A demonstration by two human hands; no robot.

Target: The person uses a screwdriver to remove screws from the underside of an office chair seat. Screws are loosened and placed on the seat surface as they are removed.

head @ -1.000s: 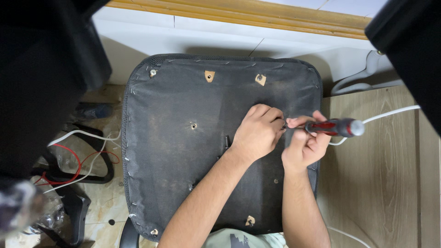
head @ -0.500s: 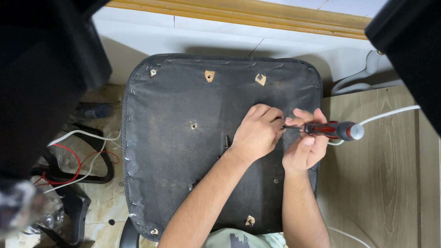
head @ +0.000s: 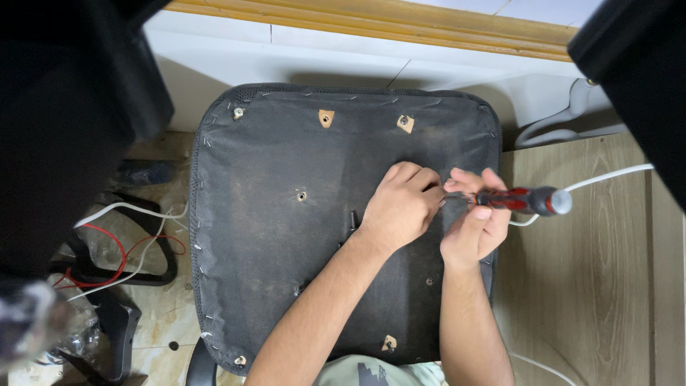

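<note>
Head view: my right hand (head: 475, 229) is wrapped around a screwdriver (head: 518, 200) with a glossy red-and-black handle and grey end cap, fingers curled shut on the grip, shaft lying level and pointing left. My left hand (head: 401, 204) is a loose fist, fingertips bunched and pinching at the tip; what's under them is hidden. Both are near the right edge of the upturned seat base (head: 286, 236), covered in matte black fabric stapled round the rim. A white cable (head: 607, 177) runs over the wood-grain panel (head: 586, 286) beside it.

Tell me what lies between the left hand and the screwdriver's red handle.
In the head view, only the screwdriver's thin metal shaft spans from the left hand to the red handle.
</note>
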